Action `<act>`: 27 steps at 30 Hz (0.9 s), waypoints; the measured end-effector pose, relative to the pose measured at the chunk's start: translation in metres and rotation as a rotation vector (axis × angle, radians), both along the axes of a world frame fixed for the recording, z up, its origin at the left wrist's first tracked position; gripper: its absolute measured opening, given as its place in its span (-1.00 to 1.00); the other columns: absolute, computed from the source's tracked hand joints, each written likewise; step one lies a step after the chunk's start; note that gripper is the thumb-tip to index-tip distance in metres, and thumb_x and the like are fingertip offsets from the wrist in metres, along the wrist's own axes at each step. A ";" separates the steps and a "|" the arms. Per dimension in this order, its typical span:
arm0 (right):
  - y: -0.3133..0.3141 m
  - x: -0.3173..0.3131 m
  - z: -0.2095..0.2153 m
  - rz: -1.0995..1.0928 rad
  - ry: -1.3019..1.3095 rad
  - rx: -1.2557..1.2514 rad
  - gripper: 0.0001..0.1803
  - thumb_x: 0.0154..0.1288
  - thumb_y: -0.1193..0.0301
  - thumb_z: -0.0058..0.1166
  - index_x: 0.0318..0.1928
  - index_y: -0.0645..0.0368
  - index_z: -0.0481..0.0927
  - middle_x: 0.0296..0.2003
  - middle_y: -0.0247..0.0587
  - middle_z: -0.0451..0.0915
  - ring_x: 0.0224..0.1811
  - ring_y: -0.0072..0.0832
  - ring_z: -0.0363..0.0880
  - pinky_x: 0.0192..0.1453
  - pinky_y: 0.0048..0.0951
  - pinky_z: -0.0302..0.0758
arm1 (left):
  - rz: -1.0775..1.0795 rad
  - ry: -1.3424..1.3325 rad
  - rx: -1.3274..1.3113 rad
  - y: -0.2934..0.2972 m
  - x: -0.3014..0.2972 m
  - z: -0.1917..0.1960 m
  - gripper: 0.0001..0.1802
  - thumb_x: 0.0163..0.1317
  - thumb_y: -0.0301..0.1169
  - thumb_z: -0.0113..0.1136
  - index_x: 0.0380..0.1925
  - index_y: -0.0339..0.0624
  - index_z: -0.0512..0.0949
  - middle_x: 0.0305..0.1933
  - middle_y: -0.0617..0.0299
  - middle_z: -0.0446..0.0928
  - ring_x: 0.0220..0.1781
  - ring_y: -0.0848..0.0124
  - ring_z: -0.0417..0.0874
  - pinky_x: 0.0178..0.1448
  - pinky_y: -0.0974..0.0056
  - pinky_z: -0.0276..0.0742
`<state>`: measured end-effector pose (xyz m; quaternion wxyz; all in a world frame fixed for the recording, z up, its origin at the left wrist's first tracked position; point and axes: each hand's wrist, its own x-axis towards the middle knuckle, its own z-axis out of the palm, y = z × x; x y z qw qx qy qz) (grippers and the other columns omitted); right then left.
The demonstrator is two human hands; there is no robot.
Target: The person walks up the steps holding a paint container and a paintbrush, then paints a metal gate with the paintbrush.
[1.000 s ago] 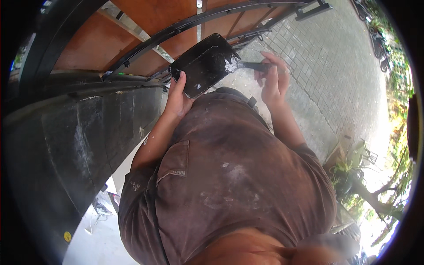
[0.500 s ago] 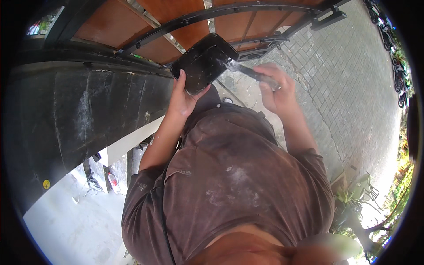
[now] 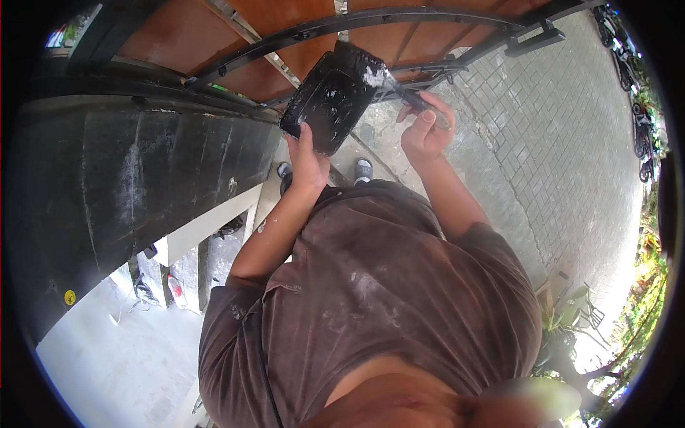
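The tray (image 3: 330,107) is up in front of the person, before the brown-panelled gate (image 3: 171,32), and I see the left hand (image 3: 310,162) gripping its near end, thumb over the rim, other fingers mostly hidden beneath. The right hand (image 3: 427,135) pinches the brush (image 3: 374,77) by its dark handle between thumb and fingers, its white-smeared head at the tray's right edge; whether they touch, I can't tell
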<state>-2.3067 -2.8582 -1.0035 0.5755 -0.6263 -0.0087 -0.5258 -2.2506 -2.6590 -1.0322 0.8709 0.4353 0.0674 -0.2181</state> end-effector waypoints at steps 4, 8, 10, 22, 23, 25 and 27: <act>-0.006 0.018 -0.015 -0.017 0.104 -0.058 -0.68 0.55 0.37 -0.04 0.07 0.41 0.42 -0.25 0.07 0.58 -0.46 -0.42 0.60 -0.41 -0.47 0.56 | 0.005 -0.009 -0.004 0.010 0.012 -0.014 -0.43 0.51 -0.03 0.02 0.41 0.16 0.16 0.43 0.17 0.33 0.36 0.11 0.50 0.26 -0.14 0.60; 0.000 0.037 -0.026 -0.066 0.043 -0.091 -0.74 0.50 0.46 0.03 0.06 0.38 0.45 -0.28 0.05 0.61 -0.46 -0.45 0.61 -0.42 -0.51 0.52 | 0.052 0.043 -0.075 0.027 0.017 -0.019 -0.47 0.52 -0.14 0.03 0.40 0.09 0.19 0.39 0.18 0.38 0.36 0.19 0.49 0.31 -0.08 0.54; -0.002 0.042 -0.039 -0.027 0.058 -0.151 -0.71 0.52 0.44 -0.01 0.10 0.40 0.41 -0.19 0.11 0.55 -0.42 -0.39 0.62 -0.41 -0.48 0.59 | 0.061 0.086 -0.138 0.044 0.017 -0.023 -0.50 0.55 -0.25 0.01 0.40 0.00 0.20 0.36 0.15 0.41 0.35 0.24 0.50 0.36 -0.01 0.50; 0.002 0.067 -0.059 -0.063 0.050 -0.337 -0.76 0.35 0.54 0.15 0.01 0.28 0.54 -0.30 0.02 0.63 -0.38 -0.29 0.65 -0.26 -0.40 0.56 | 0.128 0.186 0.213 0.147 -0.013 -0.042 -0.37 0.51 0.02 -0.01 0.39 -0.11 0.23 0.36 0.11 0.43 0.33 0.12 0.54 0.31 -0.14 0.54; 0.001 0.067 -0.060 -0.062 0.053 -0.333 -0.76 0.35 0.54 0.15 0.01 0.28 0.54 -0.30 0.02 0.63 -0.38 -0.29 0.65 -0.26 -0.40 0.56 | 0.128 0.189 0.216 0.152 -0.014 -0.043 -0.37 0.51 0.02 -0.01 0.39 -0.11 0.23 0.36 0.11 0.43 0.33 0.12 0.54 0.31 -0.14 0.54; -0.002 0.067 -0.059 -0.109 0.072 -0.389 -0.73 0.31 0.55 0.17 0.01 0.27 0.54 -0.26 0.05 0.64 -0.35 -0.26 0.65 -0.25 -0.38 0.57 | 0.112 0.241 0.223 0.157 -0.015 -0.042 -0.36 0.50 0.05 -0.02 0.37 -0.14 0.26 0.32 0.12 0.47 0.30 0.14 0.57 0.28 -0.09 0.59; -0.007 0.065 -0.055 -0.130 0.089 -0.421 -0.75 0.39 0.51 0.11 0.04 0.29 0.50 -0.31 0.02 0.64 -0.36 -0.25 0.65 -0.21 -0.33 0.57 | 0.136 0.238 0.261 0.155 -0.016 -0.037 -0.36 0.50 0.06 -0.03 0.35 -0.18 0.29 0.30 0.12 0.49 0.27 0.15 0.59 0.26 -0.06 0.62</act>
